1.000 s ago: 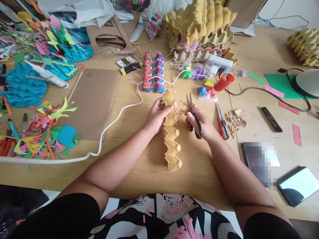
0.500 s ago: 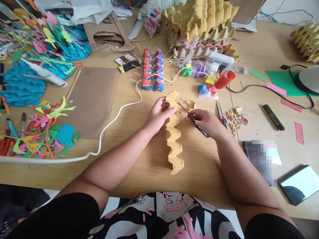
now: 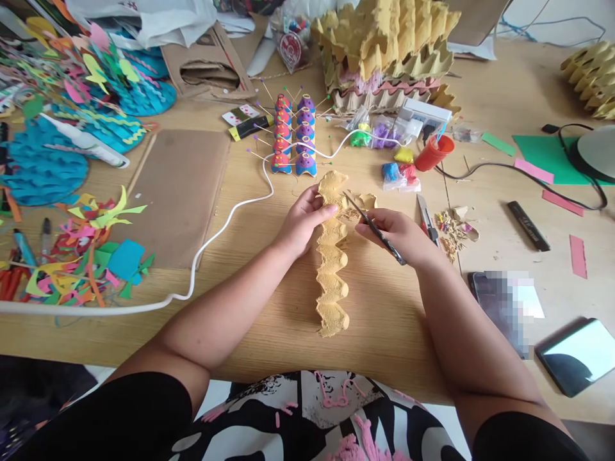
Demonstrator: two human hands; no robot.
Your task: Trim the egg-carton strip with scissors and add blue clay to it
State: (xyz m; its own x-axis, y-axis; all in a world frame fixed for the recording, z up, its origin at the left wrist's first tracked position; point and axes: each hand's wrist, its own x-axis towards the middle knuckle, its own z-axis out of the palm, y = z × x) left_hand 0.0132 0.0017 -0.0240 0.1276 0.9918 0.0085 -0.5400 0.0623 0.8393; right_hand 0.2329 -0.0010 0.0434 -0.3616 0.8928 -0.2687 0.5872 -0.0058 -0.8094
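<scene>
A long yellow egg-carton strip point(image 3: 332, 291) hangs lengthwise over the table, its zigzag edge on the left and rounded bumps on the right. My left hand point(image 3: 305, 221) is closed on its upper part, thumb on top. To its right, my right hand point(image 3: 396, 237) holds dark scissors point(image 3: 379, 235), whose tips point up and left beside the strip. The blades look closed. Behind them lie a small yellow carton piece point(image 3: 369, 201) and some trimmings. Farther back stand two rows of painted carton cups, red point(image 3: 282, 131) and purple point(image 3: 305, 133), with pins sticking out.
A white cable point(image 3: 204, 246) crosses the table on the left, near a cardboard sheet point(image 3: 177, 192) and paper scraps point(image 3: 86, 262). On the right are a box cutter point(image 3: 427, 221), a red cup point(image 3: 434, 153) and a phone point(image 3: 497, 310). Egg trays point(image 3: 384, 45) are stacked behind.
The yellow strip has turned in my left hand, so its bumps now face right, and its lower end has shifted slightly left. My right hand has moved slightly with the scissors.
</scene>
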